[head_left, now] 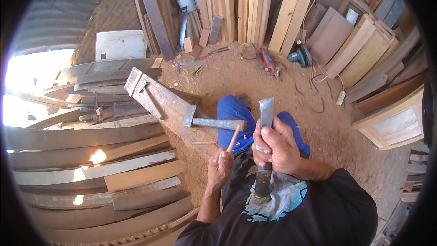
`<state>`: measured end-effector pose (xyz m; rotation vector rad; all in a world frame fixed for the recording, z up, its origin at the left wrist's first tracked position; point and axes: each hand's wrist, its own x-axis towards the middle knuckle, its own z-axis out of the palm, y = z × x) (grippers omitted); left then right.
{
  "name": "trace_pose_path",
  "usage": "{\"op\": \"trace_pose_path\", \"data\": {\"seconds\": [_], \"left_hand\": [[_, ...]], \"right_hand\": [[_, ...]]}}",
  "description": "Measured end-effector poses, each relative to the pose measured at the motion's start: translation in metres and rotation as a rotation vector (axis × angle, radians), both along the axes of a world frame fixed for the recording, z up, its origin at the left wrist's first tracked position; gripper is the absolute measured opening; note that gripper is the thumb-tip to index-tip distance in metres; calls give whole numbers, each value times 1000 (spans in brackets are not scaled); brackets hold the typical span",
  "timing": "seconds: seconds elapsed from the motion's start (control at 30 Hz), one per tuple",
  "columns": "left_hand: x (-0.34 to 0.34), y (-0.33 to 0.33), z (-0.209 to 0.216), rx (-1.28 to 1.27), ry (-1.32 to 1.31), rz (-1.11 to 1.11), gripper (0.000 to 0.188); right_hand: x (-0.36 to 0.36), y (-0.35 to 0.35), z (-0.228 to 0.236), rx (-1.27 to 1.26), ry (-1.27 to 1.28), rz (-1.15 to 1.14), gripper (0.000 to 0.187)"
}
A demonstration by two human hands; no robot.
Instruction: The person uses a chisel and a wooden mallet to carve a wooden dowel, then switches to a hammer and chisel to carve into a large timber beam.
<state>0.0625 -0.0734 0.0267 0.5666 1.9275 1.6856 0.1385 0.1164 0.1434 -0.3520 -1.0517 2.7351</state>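
My right hand [278, 149] is wrapped around a wide chisel [266, 109], its flat metal blade pointing up and its dark handle reaching down against my shirt. My left hand [220, 167] is closed on a thin wooden stick [233, 139], which points up toward the end of a hammer handle. That hammer [219, 123] has a blocky metal head over a wooden plank bench [170, 102], and its handle stretches across my blue-clad leg. A narrow wood strip [151, 101] rests on the plank. The two hands are apart, in front of my body.
Stacked boards [136, 177] fill the left side. Upright planks [255, 7] lean along the back. A red power tool [266, 63] and a green circular saw [299, 56] lie on the sawdust-covered floor [332, 127], with cords nearby. A framed wooden panel [384, 132] stands at right.
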Motion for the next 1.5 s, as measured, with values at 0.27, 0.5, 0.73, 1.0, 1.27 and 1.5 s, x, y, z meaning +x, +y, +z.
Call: {"op": "trace_pose_path", "data": {"seconds": [0.27,0.5,0.73,1.0,1.27,1.5], "left_hand": [[-25,36,4,446,-421,130,35],[-18,30,15,283,-103,66,31],[5,-19,-20,428,-508,44,39],[-52,48,22,387,-375,57,41],[-58,56,32,-3,317,61,37],[-37,47,35,66,320,102,35]], "right_hand": [[-31,-17,-29,-128,-114,224,15],[-22,-23,-27,-127,-110,266,19],[6,12,-9,22,-33,-78,17],[-41,-6,-38,-187,-108,127,12],[-34,-35,-34,-137,-140,300,15],[-26,-31,-33,-107,-126,266,19]]}}
